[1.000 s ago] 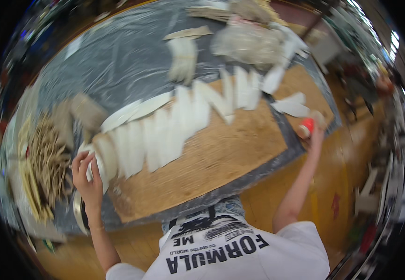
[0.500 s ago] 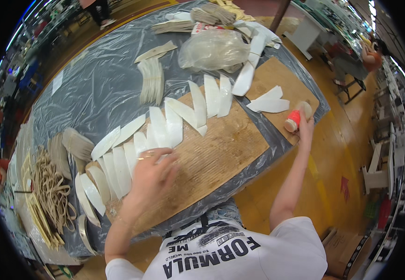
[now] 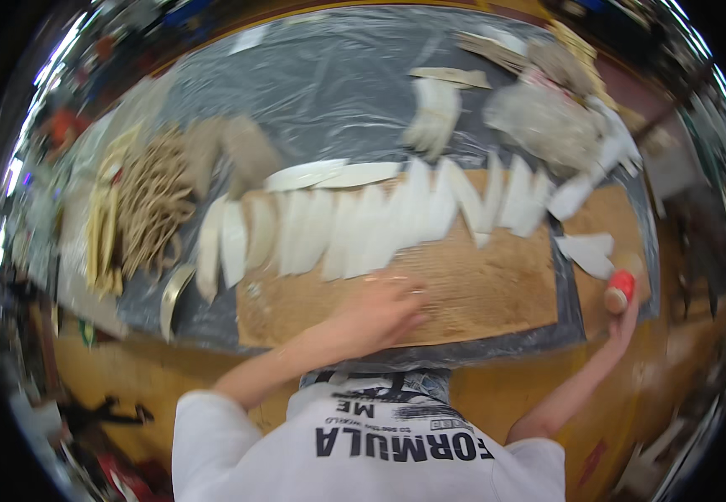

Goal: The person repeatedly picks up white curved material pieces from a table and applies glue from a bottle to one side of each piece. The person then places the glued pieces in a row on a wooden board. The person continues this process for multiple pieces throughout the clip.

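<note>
My left hand (image 3: pixel 384 309) hangs over the lower middle of a brown cardboard sheet (image 3: pixel 480 289). Its fingers look loosely bent and apart, with nothing visible in them, though motion blurs them. At the far right my right hand (image 3: pixel 624 322) is closed round a red-banded cylinder (image 3: pixel 621 284) with a pale round end; its exact kind is unclear. Beyond the left hand, white curved strips (image 3: pixel 363 230) lie side by side along the cardboard's far edge, some overlapping. A few white pieces (image 3: pixel 589 251) rest on a smaller cardboard sheet (image 3: pixel 610 213) beside the right hand.
Dark plastic sheeting (image 3: pixel 321 92) covers the table. At the left lie a tangle of beige strips (image 3: pixel 158 197) and yellow strips (image 3: pixel 103 226). Farther back are a bundle of pale strips (image 3: pixel 434 117) and a clear plastic bag (image 3: pixel 543 125). One curved piece (image 3: pixel 176 301) lies near the left front edge.
The view has turned, so the table sits squarer. My left hand has drawn back from the white strips toward the near edge of the cardboard. My right hand still holds the red-banded cylinder.
</note>
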Motion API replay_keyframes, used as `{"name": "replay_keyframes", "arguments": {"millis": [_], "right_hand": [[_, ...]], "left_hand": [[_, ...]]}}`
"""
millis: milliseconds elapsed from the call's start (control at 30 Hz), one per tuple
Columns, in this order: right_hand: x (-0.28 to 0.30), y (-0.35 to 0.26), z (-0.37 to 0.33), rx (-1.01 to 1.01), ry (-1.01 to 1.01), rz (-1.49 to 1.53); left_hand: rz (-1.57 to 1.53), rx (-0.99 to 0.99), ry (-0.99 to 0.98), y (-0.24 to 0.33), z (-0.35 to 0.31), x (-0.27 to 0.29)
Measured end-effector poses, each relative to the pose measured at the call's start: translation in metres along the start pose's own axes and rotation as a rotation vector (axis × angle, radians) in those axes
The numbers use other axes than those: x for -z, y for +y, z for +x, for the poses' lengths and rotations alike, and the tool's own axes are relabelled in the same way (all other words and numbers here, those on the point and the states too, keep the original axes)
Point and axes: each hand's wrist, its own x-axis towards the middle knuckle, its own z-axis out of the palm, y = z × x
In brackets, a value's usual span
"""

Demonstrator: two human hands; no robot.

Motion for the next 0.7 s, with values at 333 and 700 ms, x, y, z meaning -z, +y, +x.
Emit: {"name": "replay_keyframes", "arguments": {"millis": [333,700], "right_hand": [[-0.009,-0.094,0.016,0.661,0.491,-0.896],[-0.011,-0.056,0.03,0.504,0.805,-0.96]], "left_hand": [[0.099,0.462,0.274,-0.023,-0.058,0.026],[0.081,0.522,0.246,-0.02,-0.065,0.023]]}}
